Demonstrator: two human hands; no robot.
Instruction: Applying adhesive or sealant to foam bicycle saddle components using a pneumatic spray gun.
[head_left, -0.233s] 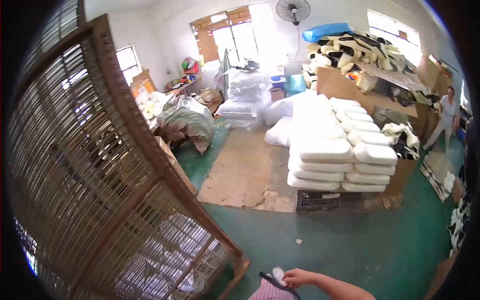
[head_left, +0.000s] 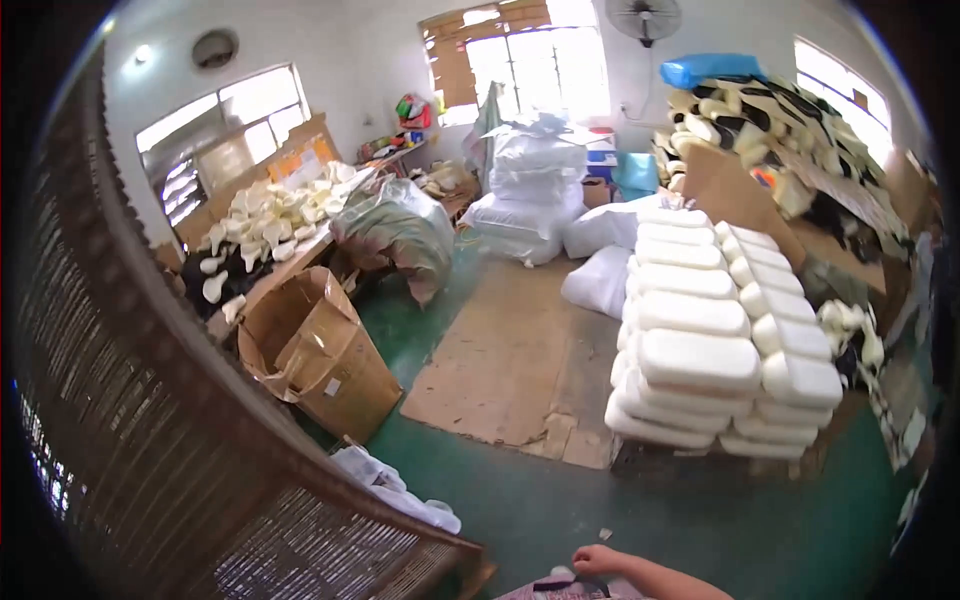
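My right hand point(head_left: 597, 559) is at the lower edge, right of centre, its forearm reaching in from the lower right. The fingers are curled closed; what they hold, if anything, is hidden. Just below lies a pink garment with a dark strap point(head_left: 552, 585), and a small pale piece point(head_left: 562, 572) shows beside the fingertips. My left hand is outside the picture. Farther off, to the right, white rounded foam pillows point(head_left: 697, 360) are stacked in two columns.
A rusty-framed slatted rack point(head_left: 300, 470) fills the left side. Behind it stand an open cardboard box point(head_left: 345, 385) and a table heaped with cream foam pieces point(head_left: 280, 215). Flat cardboard point(head_left: 490, 365) covers part of the green floor. Wrapped white bundles point(head_left: 535, 185) stand near the window.
The view has shifted, bringing the cardboard box and the heaped table out from behind the rack. A person at the far right is no longer seen. My right hand stays low, fingers curled.
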